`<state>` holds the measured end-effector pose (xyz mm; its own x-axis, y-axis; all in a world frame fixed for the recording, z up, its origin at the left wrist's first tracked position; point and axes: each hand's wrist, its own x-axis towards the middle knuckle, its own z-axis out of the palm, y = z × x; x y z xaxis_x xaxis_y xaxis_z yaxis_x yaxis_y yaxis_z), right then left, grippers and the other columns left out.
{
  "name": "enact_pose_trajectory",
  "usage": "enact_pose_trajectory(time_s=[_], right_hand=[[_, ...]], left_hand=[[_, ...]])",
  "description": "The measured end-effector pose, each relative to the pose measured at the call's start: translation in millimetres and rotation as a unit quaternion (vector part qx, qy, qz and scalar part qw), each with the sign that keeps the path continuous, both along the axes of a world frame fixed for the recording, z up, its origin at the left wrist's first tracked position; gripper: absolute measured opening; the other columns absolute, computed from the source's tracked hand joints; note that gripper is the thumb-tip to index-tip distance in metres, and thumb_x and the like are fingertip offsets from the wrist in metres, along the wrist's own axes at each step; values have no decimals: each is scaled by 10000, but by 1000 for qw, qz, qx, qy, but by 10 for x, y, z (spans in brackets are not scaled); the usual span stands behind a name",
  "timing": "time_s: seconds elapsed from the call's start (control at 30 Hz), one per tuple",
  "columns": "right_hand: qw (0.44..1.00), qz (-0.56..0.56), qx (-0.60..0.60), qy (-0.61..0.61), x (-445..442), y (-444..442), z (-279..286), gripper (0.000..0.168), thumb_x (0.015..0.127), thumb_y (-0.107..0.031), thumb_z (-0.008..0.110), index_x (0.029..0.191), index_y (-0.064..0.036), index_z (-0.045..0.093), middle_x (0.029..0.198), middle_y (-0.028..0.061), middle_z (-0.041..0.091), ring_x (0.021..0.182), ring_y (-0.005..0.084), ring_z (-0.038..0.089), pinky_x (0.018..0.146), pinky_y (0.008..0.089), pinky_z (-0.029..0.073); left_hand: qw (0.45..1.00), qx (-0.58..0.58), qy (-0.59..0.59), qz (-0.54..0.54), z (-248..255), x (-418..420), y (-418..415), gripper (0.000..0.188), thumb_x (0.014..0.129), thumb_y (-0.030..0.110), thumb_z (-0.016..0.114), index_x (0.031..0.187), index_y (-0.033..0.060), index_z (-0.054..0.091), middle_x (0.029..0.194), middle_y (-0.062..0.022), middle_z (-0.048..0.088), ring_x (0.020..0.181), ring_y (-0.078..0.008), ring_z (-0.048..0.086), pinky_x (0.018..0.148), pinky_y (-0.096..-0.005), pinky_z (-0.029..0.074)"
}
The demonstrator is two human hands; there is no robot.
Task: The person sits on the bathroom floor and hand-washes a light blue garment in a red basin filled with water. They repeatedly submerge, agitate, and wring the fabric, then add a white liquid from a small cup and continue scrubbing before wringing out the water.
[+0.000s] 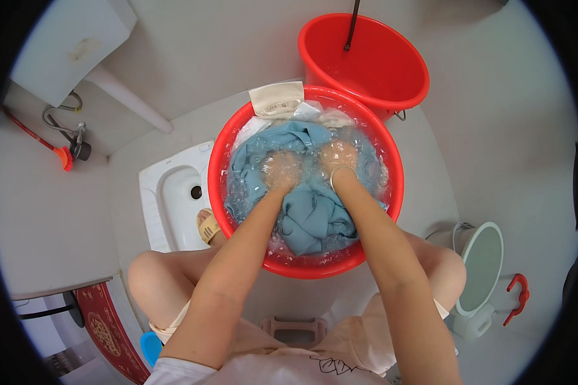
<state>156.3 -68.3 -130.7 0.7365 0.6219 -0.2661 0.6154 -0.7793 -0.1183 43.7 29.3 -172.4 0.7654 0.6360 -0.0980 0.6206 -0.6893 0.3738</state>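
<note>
Both my hands are under water in a round red plastic tub (215, 159) between my knees. My left hand (280, 171) presses into a blue-grey cloth (313, 219) on the left side of the tub. On the right, my right hand (338, 156) is sunk among the same cloth, a thin bracelet at its wrist. Ripples and bubbles blur the fingers of both, so their grip cannot be told. White and cream fabric floats at the far side, and a cream piece (277, 98) lies over the tub's far rim.
Touching the tub at the back right stands a red bucket (366, 62). A squat toilet (173, 202) is at the left, by my sandalled foot. A grey bucket (481, 267) and a pale jug (479, 322) stand right. An orange-headed brush (63, 158) hangs at the left wall.
</note>
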Motion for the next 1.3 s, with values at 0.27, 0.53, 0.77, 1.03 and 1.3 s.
enact_pose_trajectory(time_s=[0.27,0.53,0.77,1.03,1.3], right_hand=[[969,-98,227,13,-3,-281,170,463,697,-342,693,1060,-55,670,1043,212,647,992,351,618,896,419,468],[551,-105,676,479,-371,-604,1156,305,845,-73,628,1116,58,587,1030,110,650,895,168,628,831,287,498],[511,-113,729,441,-300,-785,1481,329,865,-91,616,1153,61,569,1026,151,644,927,188,626,871,307,496],[833,234,502,-12,-1639,-339,1000,209,648,-181,721,678,-23,587,1247,105,550,1221,372,444,1022,503,320],[896,-133,423,7,-979,180,634,280,718,-218,677,634,12,541,791,253,605,750,414,582,632,466,429]], left_hand=[[999,-27,-19,34,305,-8,-121,414,768,377,660,867,-22,701,883,-257,666,875,-354,656,801,-414,508],[895,-277,-346,51,586,-339,-146,398,722,210,774,993,-54,652,952,-180,684,875,-252,663,810,-342,505],[480,-734,-477,56,1084,-741,-174,436,786,109,713,1176,-14,562,1076,-109,647,933,-212,647,869,-356,519],[538,-679,-440,238,770,-609,-239,537,843,412,690,1198,51,510,1022,-75,599,984,-195,585,867,-361,485],[404,-765,-444,233,761,-631,-323,379,861,330,633,1153,90,604,1087,-55,631,994,-177,593,864,-330,484]])
